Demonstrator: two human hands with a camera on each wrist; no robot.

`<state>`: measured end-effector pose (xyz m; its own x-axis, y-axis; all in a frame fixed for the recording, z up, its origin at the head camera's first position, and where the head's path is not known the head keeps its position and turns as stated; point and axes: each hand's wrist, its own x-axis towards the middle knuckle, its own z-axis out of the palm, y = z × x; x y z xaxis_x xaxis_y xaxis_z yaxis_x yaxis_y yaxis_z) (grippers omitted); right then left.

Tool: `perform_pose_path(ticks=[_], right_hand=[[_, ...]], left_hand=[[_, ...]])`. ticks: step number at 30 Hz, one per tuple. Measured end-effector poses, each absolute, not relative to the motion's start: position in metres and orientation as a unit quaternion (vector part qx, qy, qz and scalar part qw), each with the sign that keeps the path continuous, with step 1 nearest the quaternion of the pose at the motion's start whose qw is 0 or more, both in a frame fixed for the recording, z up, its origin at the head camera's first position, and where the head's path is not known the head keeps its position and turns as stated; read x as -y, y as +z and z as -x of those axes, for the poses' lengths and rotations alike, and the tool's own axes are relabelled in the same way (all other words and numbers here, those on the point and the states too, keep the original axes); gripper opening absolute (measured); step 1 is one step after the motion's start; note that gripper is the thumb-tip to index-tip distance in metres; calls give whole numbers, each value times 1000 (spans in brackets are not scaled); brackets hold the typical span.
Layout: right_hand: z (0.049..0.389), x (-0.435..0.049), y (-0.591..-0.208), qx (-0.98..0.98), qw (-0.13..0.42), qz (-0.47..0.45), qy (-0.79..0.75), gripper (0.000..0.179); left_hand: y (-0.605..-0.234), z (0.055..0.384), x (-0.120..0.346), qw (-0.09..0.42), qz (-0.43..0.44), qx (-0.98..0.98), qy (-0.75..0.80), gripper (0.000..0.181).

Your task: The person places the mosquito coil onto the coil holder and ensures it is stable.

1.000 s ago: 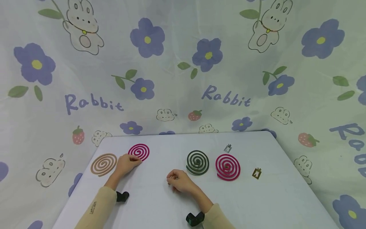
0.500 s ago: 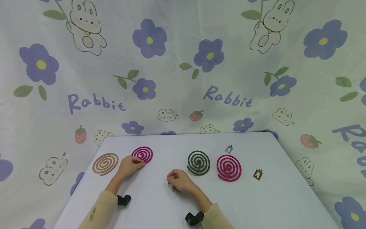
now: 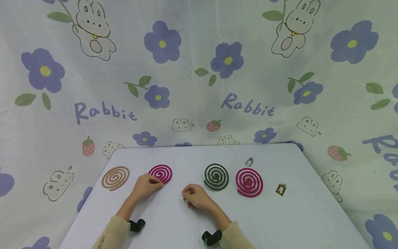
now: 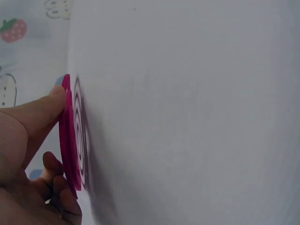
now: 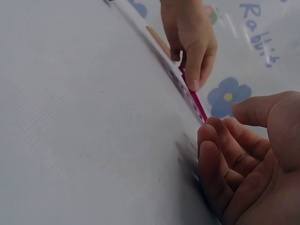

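My left hand [image 3: 145,188] pinches a pink mosquito coil [image 3: 164,170] by its near edge, between thumb and fingers. In the left wrist view the coil [image 4: 70,136] is seen edge-on, close over the white table, with its spiral shadow beside it. A tan mosquito coil [image 3: 115,178] lies flat to the left of that hand. My right hand [image 3: 196,197] stays near the table's middle, fingers loosely curled around nothing. In the right wrist view its palm and fingers [image 5: 229,159] show, with the left hand [image 5: 192,40] beyond. Just past the right hand lies a dark green mosquito coil [image 3: 216,177].
Right of the green coil lies another pink mosquito coil [image 3: 249,182]. A small silver metal stand [image 3: 249,162] sits behind it, and a gold-coloured one [image 3: 281,189] to its right. A patterned curtain [image 3: 186,69] hangs behind the white table [image 3: 280,221].
My left hand has moved to the right and toward me, carrying the pink mosquito coil away from the tan one. The right hand has stayed in place.
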<state>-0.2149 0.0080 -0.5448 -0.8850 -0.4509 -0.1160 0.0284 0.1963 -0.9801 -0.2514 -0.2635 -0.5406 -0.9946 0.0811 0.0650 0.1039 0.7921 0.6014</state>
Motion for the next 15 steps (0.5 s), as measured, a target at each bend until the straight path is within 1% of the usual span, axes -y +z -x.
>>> perform_pose_path(ticks=[8,15], right_hand=[[221,-5,-550,-753,199,148,-610,10],[226,0,-549,-756,199,147,-606,10]], left_hand=[[-538,234,245,24,62,944,-324,11],[-535,220,230,44,89,941,-325,13]])
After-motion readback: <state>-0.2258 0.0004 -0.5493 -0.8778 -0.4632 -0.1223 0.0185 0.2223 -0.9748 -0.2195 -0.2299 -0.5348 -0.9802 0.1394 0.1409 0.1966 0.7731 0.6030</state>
